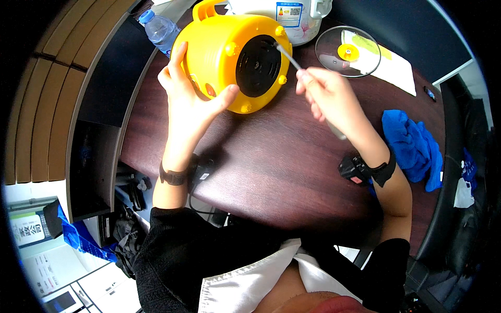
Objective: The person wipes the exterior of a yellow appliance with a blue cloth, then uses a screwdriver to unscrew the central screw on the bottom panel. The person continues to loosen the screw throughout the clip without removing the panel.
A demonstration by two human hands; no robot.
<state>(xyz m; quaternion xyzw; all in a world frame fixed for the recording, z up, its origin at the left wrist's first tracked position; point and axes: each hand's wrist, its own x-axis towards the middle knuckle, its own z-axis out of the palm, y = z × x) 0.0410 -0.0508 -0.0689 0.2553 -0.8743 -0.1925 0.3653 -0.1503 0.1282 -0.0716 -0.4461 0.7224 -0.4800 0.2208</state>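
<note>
Head view, item by item.

Yellow pot (216, 49): tipped on its side on the dark wooden table (271, 161), its round black base plate (258, 65) turned toward you and slightly right. Its long axis, base to mouth, runs away from you toward the upper left; the handle (204, 9) sticks up at the far edge. Small yellow feet ring the base plate.

Left hand (188, 99): yours, wrapped around the near left flank of the pot, fingers up its side, thumb pressed on the rim next to the base plate. It grips the pot and steadies it.

Right hand (326, 91): yours, pinched around a thin screwdriver (288, 57). The shaft slants up and left from the fingers, its tip meeting the upper right edge of the base plate, close to a foot.

Step in hand, as a judgement: you are working a fastener at the base plate's rim. Whether the tip is seated cannot be told. The next move calls for keeping the shaft in line with the fastener, pressing inward, and holding the pot firm so it does not roll.

Around it: glass lid (348, 52) with a yellow knob, lying flat to the right, well apart; white paper (399, 68) beneath it; blue cloth (412, 146) at the right edge; plastic bottle (159, 31) behind the pot; white container (302, 18) touching or just behind it.
</note>
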